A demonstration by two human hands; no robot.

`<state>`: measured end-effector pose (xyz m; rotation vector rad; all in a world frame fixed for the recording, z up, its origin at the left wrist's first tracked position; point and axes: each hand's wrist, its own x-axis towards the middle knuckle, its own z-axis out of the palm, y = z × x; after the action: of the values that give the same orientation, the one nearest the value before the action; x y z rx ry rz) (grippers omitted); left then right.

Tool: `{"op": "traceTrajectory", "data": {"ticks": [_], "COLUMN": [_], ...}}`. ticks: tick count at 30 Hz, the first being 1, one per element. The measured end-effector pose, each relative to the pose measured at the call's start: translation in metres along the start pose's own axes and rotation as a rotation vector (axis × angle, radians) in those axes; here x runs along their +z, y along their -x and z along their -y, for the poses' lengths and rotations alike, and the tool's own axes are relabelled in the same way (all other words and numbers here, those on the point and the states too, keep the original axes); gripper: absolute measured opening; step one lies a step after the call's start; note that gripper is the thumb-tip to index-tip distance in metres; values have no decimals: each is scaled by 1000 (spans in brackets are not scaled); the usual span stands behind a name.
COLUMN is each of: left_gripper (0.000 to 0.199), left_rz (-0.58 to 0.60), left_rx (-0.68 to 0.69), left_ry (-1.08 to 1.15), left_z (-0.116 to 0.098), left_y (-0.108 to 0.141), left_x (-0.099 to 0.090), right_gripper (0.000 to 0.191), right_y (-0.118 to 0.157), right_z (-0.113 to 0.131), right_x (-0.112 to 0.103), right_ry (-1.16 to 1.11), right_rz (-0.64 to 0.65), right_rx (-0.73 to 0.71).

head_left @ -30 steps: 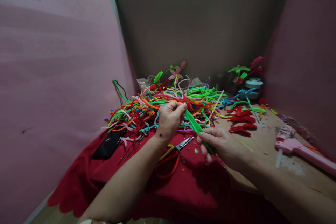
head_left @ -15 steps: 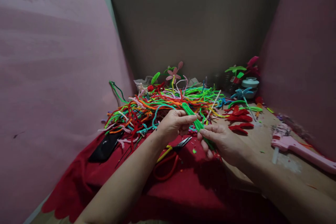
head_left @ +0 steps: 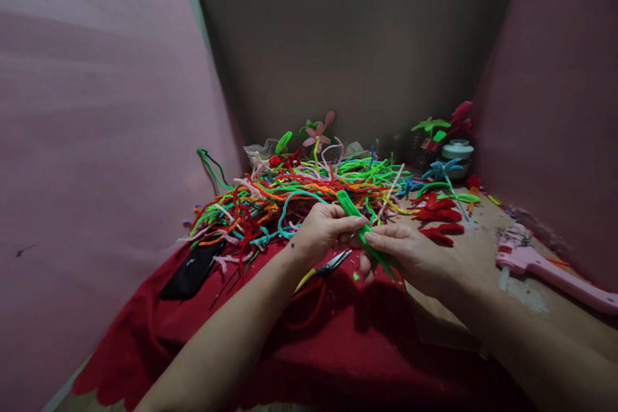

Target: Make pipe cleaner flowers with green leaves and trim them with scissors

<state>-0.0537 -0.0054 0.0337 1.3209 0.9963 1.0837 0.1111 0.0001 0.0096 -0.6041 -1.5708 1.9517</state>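
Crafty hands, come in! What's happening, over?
Both hands, left and right, pinching green fuzzy strip. Scissors lying below, on red cloth. Over.

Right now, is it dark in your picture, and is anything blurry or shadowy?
In the head view, the light is dim: the back wall is murky, the left pink wall paler. Also in the head view, dark shadow falls on the red cloth below the right hand; details around the lidded jar look soft and hard to make out.

No readable text, label, brand, number or sign seen, a small light mark shown on the black phone-like object [head_left: 190, 272], too small to be made out
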Motion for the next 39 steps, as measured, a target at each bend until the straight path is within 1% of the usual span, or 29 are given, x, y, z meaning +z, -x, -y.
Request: {"op": "traceTrajectory", "data": {"ticks": [3,5,7,8,11,13,15,17,18,21,22,23,26,28,32,34,36,39], "left_gripper": [32,27,22,21,21,22,24,25,26,31,32,32,31,32,36,38,39,37], "left_rz": [-25,-65,-71,-59,-7,-16,-56,-116,-154,-268,-276,-260,-161,-166,-295,-315,-288,-188], "left_rx": [40,115,174,178,114,78,50,42,65,194,200,174,52,54,116,117,97,56], "left_ry": [-141,-230,-280,-280,-187,-111,-64,-82,-122,-256,-252,-210,21,103,20,7,39,119], "left_z": [-5,-6,-5,-4,-2,-1,0,1,2,5,6,6,7,7,6,6,5,5], "left_y": [4,5,5,5,4,4,3,2,1,0,-1,-2,-5,-7,-9,-10,-11,-12], "left_x": [7,10,10,10,8,6,6,6,7,9,9,8,4,0,-4,-5,-7,-10], "right_gripper": [33,30,29,28,27,26,27,27,27,26,26,25,24,23,23,23,23,21], "right_y": [-2,-3,-3,-3,-2,-2,-2,-3,-3,-4,-3,-3,-2,-2,-4,-4,-4,-3], "right_z": [-3,-4,-5,-5,-5,-4,-4,-3,-4,-6,-7,-8,-9,-9,-11,-13,-15,-17], "right_x": [-1,-1,0,0,1,1,3,4,5,7,7,7,8,9,9,9,7,5], "right_ry": [10,18,22,19,2,1,-2,-9,-8,2,4,8,24,31,22,16,-1,-25], "right_rz": [-52,-100,-127,-128,-105,-95,-107,-130,-139,-139,-137,-137,-148,-156,-174,-175,-169,-159], "right_rx": [26,49,55,56,55,57,87,127,140,133,129,130,146,153,145,126,111,116]}}
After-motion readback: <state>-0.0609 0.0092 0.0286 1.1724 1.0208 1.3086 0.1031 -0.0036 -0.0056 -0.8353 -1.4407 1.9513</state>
